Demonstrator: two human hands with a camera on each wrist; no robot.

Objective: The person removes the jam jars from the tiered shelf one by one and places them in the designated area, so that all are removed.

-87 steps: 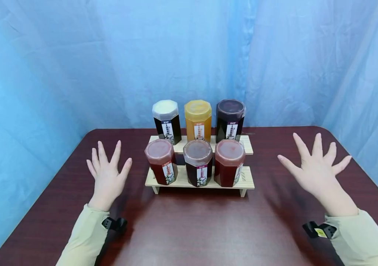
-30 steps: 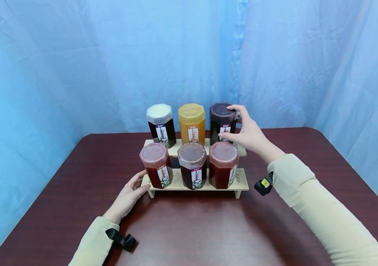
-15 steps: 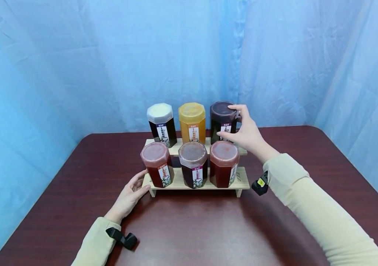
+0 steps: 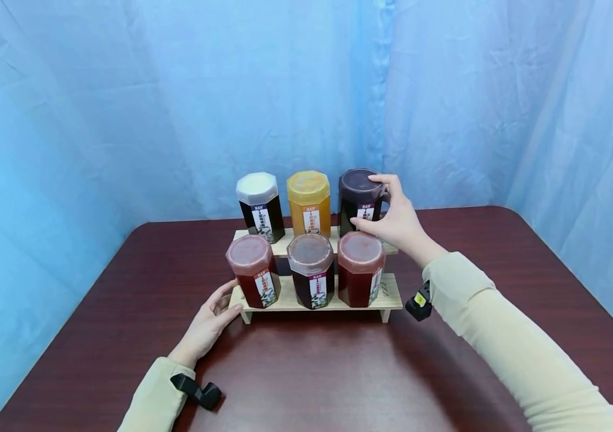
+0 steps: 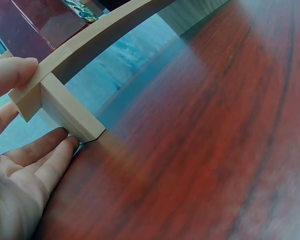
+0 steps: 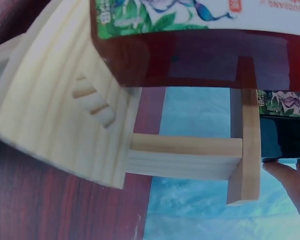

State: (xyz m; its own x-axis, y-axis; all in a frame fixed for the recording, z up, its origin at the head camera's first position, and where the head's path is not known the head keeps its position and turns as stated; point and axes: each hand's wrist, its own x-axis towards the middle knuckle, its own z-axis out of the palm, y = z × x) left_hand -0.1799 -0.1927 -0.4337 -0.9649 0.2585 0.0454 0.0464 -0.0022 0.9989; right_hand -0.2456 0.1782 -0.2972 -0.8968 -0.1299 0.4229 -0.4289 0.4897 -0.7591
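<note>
On the table stands a two-tier wooden rack (image 4: 391,293) bearing two rows of octagonal jars. My left hand (image 4: 206,327) grips the left end of its lower shelf. In the left wrist view the thumb (image 5: 17,75) lies on the shelf edge, with other fingers by the rack's leg (image 5: 70,110). My right hand (image 4: 400,225) holds the dark purple jar (image 4: 357,180) at the back right, thumb on its front and a finger over its lid. That jar stays upright on the upper tier. The right wrist view shows the dark jar (image 6: 285,137) with fingertips at its side.
Beside the held jar stand a yellow jar (image 4: 308,195) and a white-topped dark jar (image 4: 260,207). The front row holds a left red jar (image 4: 252,264), a dark jar (image 4: 309,264) and a right red jar (image 4: 359,264). A blue curtain (image 4: 204,120) hangs behind the table (image 4: 306,378).
Both hands were spread wide and apart from the rack; the left then took the rack's end and the right the back-right jar. Over the last second both grips have hardly changed.
</note>
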